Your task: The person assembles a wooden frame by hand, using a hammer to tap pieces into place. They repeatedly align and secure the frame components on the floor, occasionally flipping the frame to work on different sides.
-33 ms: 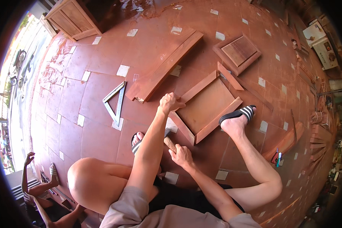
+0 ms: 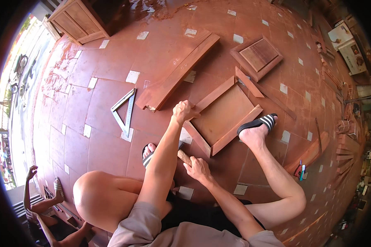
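Note:
My left hand [image 2: 184, 111] is closed on the left corner of a wooden frame [image 2: 200, 138], its thumb lying over the edge. A flat panel [image 2: 226, 113] fills the frame, which lies tilted on the floor. Lower down, my right hand [image 2: 198, 168] grips the light wooden handle of a hammer [image 2: 184, 157]. The hammer's dark head is mostly hidden behind my left forearm. At the frame's right corner is my sandalled right foot [image 2: 253, 131]. A loose wooden strip [image 2: 249, 82] crosses the frame's far corner.
Thick boards [image 2: 179, 72] lie beyond my left hand, with a metal triangle square [image 2: 127, 113] left of them. A raised door panel [image 2: 257, 57] lies beyond the frame. A cabinet [image 2: 78, 22] stands far left. Another person's arm [image 2: 27, 185] shows at lower left.
The hammer has shifted very slightly, so less of its dark head shows beside my left forearm. Both hands keep their holds.

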`<state>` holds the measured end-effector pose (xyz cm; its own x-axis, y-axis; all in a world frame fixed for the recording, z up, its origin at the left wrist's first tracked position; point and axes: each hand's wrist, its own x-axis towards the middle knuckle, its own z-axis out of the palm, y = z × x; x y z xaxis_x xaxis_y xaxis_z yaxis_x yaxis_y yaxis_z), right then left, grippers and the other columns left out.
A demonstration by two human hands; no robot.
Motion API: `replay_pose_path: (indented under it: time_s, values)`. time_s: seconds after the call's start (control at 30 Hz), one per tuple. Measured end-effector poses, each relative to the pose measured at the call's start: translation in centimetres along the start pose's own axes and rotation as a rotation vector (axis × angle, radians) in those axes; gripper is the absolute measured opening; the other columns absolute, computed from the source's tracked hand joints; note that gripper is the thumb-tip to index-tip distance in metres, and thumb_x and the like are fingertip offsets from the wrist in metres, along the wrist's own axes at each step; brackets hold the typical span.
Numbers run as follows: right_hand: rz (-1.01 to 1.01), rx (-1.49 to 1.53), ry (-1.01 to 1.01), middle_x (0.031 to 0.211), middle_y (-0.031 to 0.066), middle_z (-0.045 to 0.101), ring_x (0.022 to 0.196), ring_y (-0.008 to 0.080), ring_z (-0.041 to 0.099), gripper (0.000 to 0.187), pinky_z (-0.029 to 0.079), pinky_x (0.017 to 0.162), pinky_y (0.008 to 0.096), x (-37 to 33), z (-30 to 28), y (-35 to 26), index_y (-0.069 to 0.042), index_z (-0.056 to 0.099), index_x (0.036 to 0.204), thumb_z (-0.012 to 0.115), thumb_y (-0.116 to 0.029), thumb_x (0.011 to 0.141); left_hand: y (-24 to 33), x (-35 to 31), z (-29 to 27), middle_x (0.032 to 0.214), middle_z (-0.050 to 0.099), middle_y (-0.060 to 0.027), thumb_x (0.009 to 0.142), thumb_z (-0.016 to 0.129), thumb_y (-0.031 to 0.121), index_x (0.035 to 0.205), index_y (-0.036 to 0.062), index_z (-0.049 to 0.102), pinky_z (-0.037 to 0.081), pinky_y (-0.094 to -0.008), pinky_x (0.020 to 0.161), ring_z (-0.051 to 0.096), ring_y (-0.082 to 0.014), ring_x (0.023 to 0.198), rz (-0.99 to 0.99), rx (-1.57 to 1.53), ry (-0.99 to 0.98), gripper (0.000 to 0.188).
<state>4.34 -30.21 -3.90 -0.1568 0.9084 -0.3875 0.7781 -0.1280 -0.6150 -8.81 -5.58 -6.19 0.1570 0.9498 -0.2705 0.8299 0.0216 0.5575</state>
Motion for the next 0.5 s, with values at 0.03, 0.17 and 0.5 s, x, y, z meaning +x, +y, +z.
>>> replay_pose_path:
  time_s: [0.03,0.17,0.5]
  values:
    - [0.010,-0.013,-0.016,0.080,0.0271,0.070,0.080,0.0489,0.071,0.037,0.057,0.070,0.0562,-0.1,-0.2,0.4,-0.003,0.062,0.093,0.075,-0.037,0.091,0.4,0.1,-0.1,0.101,0.077,-0.0175,0.068,0.083,0.038,0.100,0.0163,0.083,0.062,-0.0445,0.087,0.075,-0.0362,0.097,-0.043,0.023,-0.045,0.038]
    - [0.068,-0.040,0.053,0.082,0.0267,0.071,0.081,0.0480,0.071,0.036,0.057,0.070,0.0573,0.1,-1.5,1.8,-0.003,0.062,0.094,0.074,-0.036,0.092,1.2,0.9,-0.4,0.097,0.077,-0.0183,0.065,0.086,0.037,0.101,0.0170,0.083,0.061,-0.0450,0.085,0.075,-0.0370,0.094,-0.046,0.059,-0.031,0.041]
    - [0.080,0.006,0.129,0.079,0.0274,0.070,0.079,0.0496,0.070,0.037,0.057,0.068,0.0578,-1.0,-0.7,1.9,-0.003,0.061,0.091,0.075,-0.037,0.092,0.7,1.6,0.0,0.102,0.078,-0.0170,0.066,0.091,0.035,0.101,0.0162,0.083,0.061,-0.0445,0.087,0.075,-0.0344,0.099,-0.013,0.052,-0.070,0.040]
